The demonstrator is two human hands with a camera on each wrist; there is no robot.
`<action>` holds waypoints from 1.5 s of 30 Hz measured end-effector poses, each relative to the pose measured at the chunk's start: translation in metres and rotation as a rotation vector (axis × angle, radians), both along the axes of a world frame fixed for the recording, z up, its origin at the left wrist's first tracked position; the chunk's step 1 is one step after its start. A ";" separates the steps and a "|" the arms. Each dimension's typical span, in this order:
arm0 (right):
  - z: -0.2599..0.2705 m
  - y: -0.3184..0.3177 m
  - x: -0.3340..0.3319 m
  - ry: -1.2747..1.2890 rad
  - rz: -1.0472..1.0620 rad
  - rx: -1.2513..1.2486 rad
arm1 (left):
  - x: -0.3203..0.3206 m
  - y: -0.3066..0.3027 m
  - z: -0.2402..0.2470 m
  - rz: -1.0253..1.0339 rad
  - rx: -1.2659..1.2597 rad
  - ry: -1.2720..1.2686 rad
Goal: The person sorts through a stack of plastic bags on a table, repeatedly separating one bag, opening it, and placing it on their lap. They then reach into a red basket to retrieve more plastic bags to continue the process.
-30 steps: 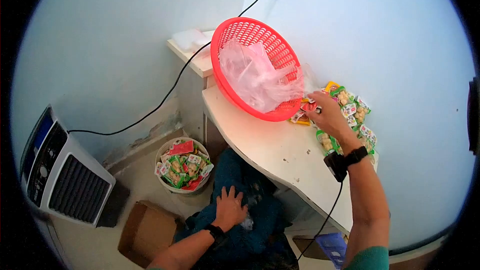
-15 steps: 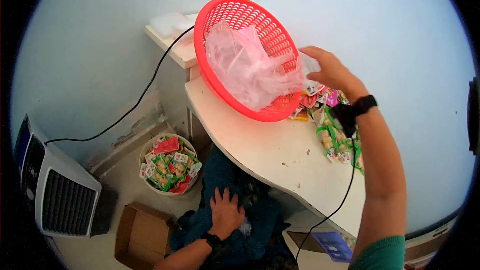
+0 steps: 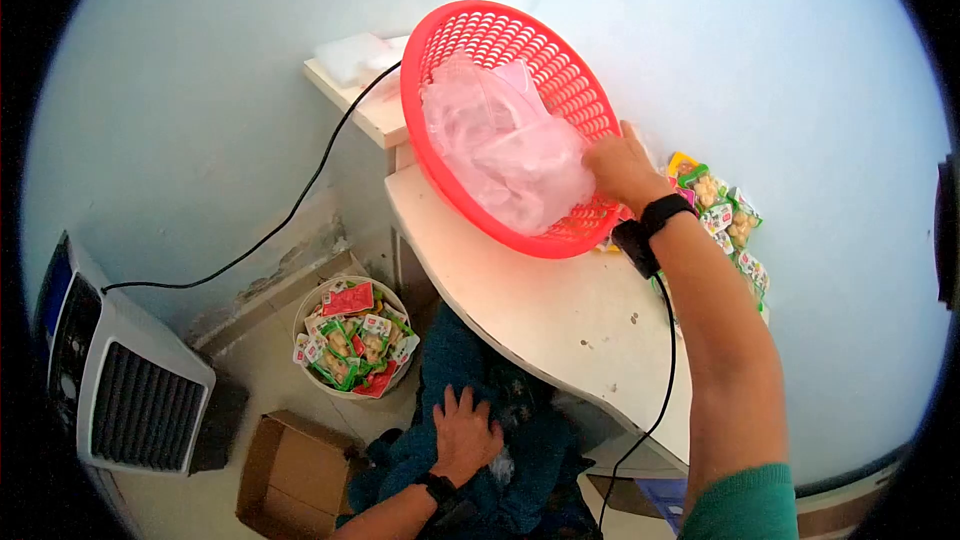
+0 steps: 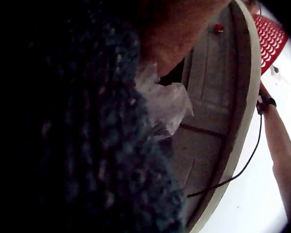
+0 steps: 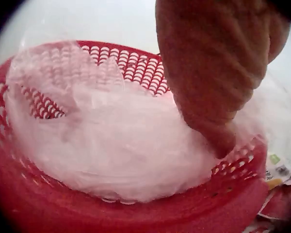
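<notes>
A red plastic basket (image 3: 440, 170) stands tilted at the table's back edge, holding a crumpled clear plastic bag (image 3: 510, 150). My right hand (image 3: 628, 172) is at the basket's right rim, fingers curled down onto the bag and gripping its edge. Seen from the right wrist, the hand (image 5: 213, 73) comes down over the bag, its fingertips hidden in part by the film. Lower down, my left hand (image 3: 467, 437) rests with spread fingers on the dark teal cloth over the leg.
Small snack packets (image 3: 735, 220) lie on the white table (image 3: 540, 310) by the wall. A bucket (image 3: 303, 315) full of similar packets, a cardboard box (image 3: 300, 470) and an air cooler (image 3: 140, 380) stand on the floor. A black cable (image 3: 668, 370) hangs from the right wrist.
My right hand went from the packets to behind the basket's rim, then over the rim onto the bag. The bag's loose end shifted inward. The left hand stayed on the leg.
</notes>
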State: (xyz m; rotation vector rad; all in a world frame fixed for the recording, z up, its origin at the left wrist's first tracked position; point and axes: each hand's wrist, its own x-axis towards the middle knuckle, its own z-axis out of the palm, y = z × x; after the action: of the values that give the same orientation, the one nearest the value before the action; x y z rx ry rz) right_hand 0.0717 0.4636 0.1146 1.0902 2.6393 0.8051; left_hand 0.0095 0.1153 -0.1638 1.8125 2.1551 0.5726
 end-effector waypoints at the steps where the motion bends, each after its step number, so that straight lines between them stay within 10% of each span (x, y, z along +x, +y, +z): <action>1: 0.006 0.000 0.007 0.059 0.015 0.037 | 0.001 0.002 0.001 0.001 0.005 -0.003; 11: 0.048 -0.011 0.052 0.766 0.096 0.153 | 0.002 0.004 0.006 -0.012 0.005 0.015; 23: 0.006 -0.071 -0.065 0.593 0.023 -0.861 | 0.004 0.002 0.005 0.004 0.066 0.032; 36: -0.047 -0.022 -0.068 0.252 0.085 -0.468 | 0.005 0.004 0.005 0.024 0.077 0.020; 45: 0.010 0.000 0.001 1.029 0.031 -0.167 | 0.005 0.004 0.006 0.013 0.077 0.011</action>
State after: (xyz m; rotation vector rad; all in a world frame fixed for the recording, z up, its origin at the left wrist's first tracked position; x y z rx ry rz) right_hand 0.0731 0.4633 0.1249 1.7451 3.4018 -0.0606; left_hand 0.0143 0.1193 -0.1573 1.8464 2.1824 0.6588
